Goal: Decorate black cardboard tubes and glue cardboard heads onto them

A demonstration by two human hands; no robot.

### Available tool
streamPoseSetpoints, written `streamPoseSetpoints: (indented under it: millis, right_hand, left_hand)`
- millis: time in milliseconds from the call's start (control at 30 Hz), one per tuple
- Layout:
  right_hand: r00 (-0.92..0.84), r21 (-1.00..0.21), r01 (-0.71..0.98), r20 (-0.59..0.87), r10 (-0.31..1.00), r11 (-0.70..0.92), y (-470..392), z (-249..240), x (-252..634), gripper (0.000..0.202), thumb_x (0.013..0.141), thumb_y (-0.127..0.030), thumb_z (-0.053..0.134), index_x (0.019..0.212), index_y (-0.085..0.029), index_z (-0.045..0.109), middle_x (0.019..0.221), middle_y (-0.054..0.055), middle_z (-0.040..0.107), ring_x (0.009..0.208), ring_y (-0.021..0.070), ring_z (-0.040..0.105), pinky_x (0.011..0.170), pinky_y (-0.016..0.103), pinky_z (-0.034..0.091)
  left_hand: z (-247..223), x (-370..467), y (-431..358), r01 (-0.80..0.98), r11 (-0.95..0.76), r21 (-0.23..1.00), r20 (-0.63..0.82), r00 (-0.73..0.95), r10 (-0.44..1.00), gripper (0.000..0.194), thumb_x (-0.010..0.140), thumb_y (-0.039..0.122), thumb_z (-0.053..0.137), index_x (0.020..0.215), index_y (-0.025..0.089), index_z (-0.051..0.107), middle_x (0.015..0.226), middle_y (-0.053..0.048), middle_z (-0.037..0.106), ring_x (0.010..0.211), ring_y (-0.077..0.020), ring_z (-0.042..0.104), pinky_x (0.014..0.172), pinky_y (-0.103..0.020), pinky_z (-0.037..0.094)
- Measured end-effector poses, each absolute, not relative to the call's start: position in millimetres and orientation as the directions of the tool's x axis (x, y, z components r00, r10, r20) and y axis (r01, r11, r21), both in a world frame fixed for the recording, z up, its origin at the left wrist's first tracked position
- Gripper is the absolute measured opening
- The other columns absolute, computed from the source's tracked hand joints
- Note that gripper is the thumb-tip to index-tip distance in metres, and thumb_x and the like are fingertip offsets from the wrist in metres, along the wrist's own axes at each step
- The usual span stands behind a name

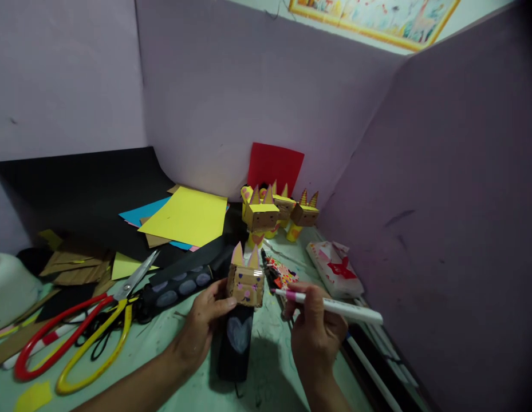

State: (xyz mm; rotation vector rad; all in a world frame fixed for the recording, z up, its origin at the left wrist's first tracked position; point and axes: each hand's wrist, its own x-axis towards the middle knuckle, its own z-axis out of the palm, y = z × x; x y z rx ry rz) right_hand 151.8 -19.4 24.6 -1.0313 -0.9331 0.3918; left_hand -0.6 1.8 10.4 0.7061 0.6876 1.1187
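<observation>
A small cardboard figure has a box head with pointed ears, a face drawn in pink and purple, and a black body bearing a pale heart. My left hand grips its head from the left side, thumb at the front. In my right hand is a white marker with a pink tip end, pointing left toward the face but apart from it. Just behind the marker lies a patterned red and white item, partly hidden by my fingers.
Scissors with red and yellow handles lie open at left, near a black spotted roll. Yellow paper tops a stack of sheets. Several eared cardboard figures stand at the back. A tissue packet rests by the right wall.
</observation>
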Motion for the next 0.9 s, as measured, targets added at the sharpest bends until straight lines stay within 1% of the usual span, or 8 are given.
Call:
streamPoseSetpoints:
  millis: [67, 133, 233, 333, 533, 700, 800, 900]
  right_hand:
    - [0.545, -0.845, 0.177, 0.511, 0.665, 0.504, -20, 22, 150, 0.030, 0.079, -0.044, 0.063, 0.067, -0.017, 0.064, 0.045, -0.005, 0.052, 0.042, 0.0107, 0.048, 0.045, 0.024, 0.038]
    - [0.539, -0.860, 0.196, 0.496, 0.681, 0.471, -18, 20, 150, 0.027, 0.080, -0.040, 0.063, 0.066, -0.017, 0.061, 0.045, -0.006, 0.049, 0.040, 0.0090, 0.045, 0.042, 0.022, 0.036]
    - [0.499, -0.875, 0.252, 0.484, 0.719, 0.414, -15, 18, 150, 0.029, 0.082, -0.040, 0.060, 0.064, -0.017, 0.059, 0.044, -0.007, 0.046, 0.039, 0.0081, 0.043, 0.040, 0.021, 0.033]
    - [0.439, -0.860, 0.313, 0.508, 0.741, 0.404, -12, 14, 147, 0.030, 0.081, -0.041, 0.059, 0.063, -0.017, 0.059, 0.047, -0.005, 0.048, 0.041, 0.0086, 0.044, 0.041, 0.021, 0.034]
    - [0.389, -0.882, 0.196, 0.472, 0.792, 0.429, -7, 2, 143, 0.028, 0.086, -0.041, 0.054, 0.073, -0.017, 0.060, 0.052, -0.004, 0.054, 0.042, 0.0096, 0.049, 0.040, 0.022, 0.037]
    - [0.319, -0.833, 0.272, 0.551, 0.771, 0.482, -3, -5, 149, 0.023, 0.087, -0.034, 0.054, 0.073, -0.017, 0.061, 0.053, -0.003, 0.053, 0.043, 0.0095, 0.050, 0.040, 0.021, 0.040]
    - [0.285, -0.793, 0.294, 0.606, 0.743, 0.534, -2, -4, 149, 0.022, 0.088, -0.030, 0.053, 0.073, -0.017, 0.062, 0.057, -0.003, 0.054, 0.045, 0.0094, 0.051, 0.041, 0.021, 0.042]
    - [0.244, -0.773, 0.306, 0.628, 0.739, 0.556, -3, -2, 148, 0.020, 0.088, -0.028, 0.053, 0.075, -0.017, 0.063, 0.059, -0.002, 0.056, 0.046, 0.0095, 0.052, 0.042, 0.021, 0.043]
  left_hand:
    - [8, 2, 2, -0.552, 0.284, 0.784, -0.174, 0.244, 0.954, 0.040, 0.066, 0.019, 0.067, 0.104, 0.012, 0.064, 0.107, -0.012, 0.071, 0.105, -0.0290, 0.061, 0.094, -0.037, 0.042]
    - [7, 3, 2, -0.565, 0.288, 0.773, -0.201, 0.213, 0.956, 0.040, 0.065, 0.019, 0.067, 0.104, 0.012, 0.063, 0.108, -0.011, 0.070, 0.106, -0.0284, 0.061, 0.093, -0.036, 0.043]
    - [7, 3, 3, -0.565, 0.287, 0.774, -0.203, 0.208, 0.957, 0.042, 0.065, 0.018, 0.067, 0.106, 0.012, 0.061, 0.109, -0.011, 0.070, 0.105, -0.0272, 0.061, 0.091, -0.035, 0.044]
    - [7, 3, 3, -0.548, 0.283, 0.787, -0.198, 0.209, 0.958, 0.043, 0.066, 0.018, 0.066, 0.108, 0.011, 0.059, 0.110, -0.012, 0.070, 0.105, -0.0268, 0.061, 0.091, -0.034, 0.044]
    - [4, 3, 3, -0.521, 0.282, 0.806, -0.196, 0.215, 0.957, 0.045, 0.065, 0.021, 0.068, 0.108, 0.012, 0.059, 0.107, -0.012, 0.070, 0.103, -0.0276, 0.061, 0.091, -0.035, 0.043]
    - [3, 3, 3, -0.513, 0.261, 0.818, -0.172, 0.216, 0.961, 0.042, 0.066, 0.023, 0.068, 0.105, 0.012, 0.060, 0.108, -0.012, 0.069, 0.106, -0.0282, 0.060, 0.093, -0.036, 0.041]
    - [2, 4, 2, -0.516, 0.244, 0.821, -0.145, 0.225, 0.963, 0.041, 0.068, 0.024, 0.067, 0.107, 0.012, 0.059, 0.109, -0.012, 0.069, 0.106, -0.0280, 0.060, 0.095, -0.038, 0.040]
    - [3, 4, 3, -0.514, 0.239, 0.824, -0.133, 0.235, 0.963, 0.041, 0.068, 0.024, 0.067, 0.107, 0.012, 0.059, 0.108, -0.012, 0.069, 0.106, -0.0288, 0.060, 0.096, -0.040, 0.040]
